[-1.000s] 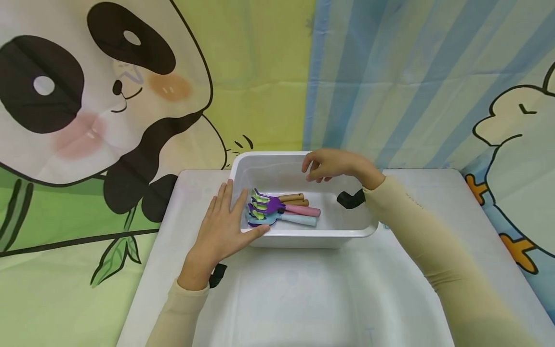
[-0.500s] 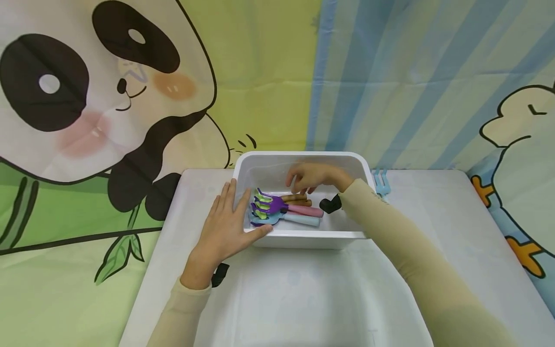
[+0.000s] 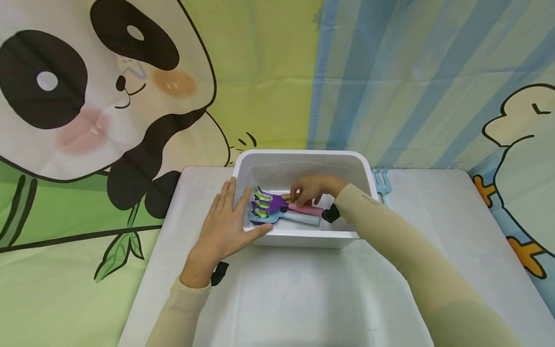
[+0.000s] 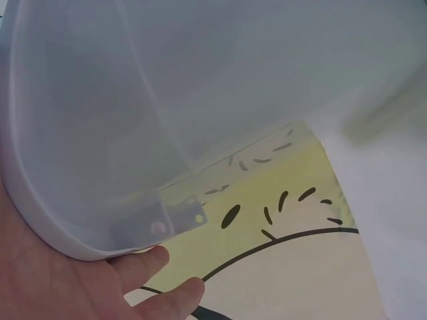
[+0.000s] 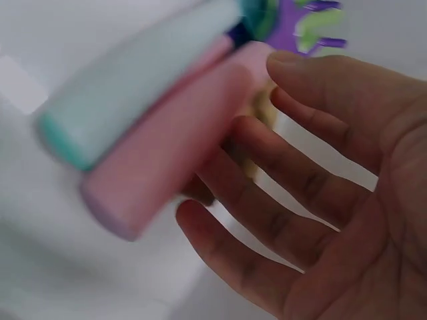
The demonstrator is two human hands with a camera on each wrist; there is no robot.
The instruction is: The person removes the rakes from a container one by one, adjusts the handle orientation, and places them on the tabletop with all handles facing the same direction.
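Head view, from the left: a cartoon panda (image 3: pixel 151 91) fills the backdrop, and below it the left hand (image 3: pixel 223 226) touches the left end of a white bin (image 3: pixel 303 234), fingers straight, thumb parted from the others and laid along the near rim. Inside the bin, towards its left end, the toy rakes lie in a heap: a purple rake (image 3: pixel 270 204) with a pink handle, a light-blue rake (image 3: pixel 301 218) nearest the rim, and wooden handles (image 3: pixel 285 196) on the far side (green tines poke between the purple ones). These could easily snag, since the heads are stacked tine through tine; drawing one out might drag its neighbours along.

Further right, the right hand (image 3: pixel 314 189) reaches down over the wooden handles. Its wrist view shows the fingers bent and parted beside the pink handle; whether they pinch any handle, I cannot tell. With the handles so close, the wrong one could be caught. Just beyond the bin's right end, a light-blue fork (image 3: pixel 383 182) lies on the table (image 3: pixel 433 207); a sweep of the nearby sleeve (image 3: pixel 390 231) could nudge it.
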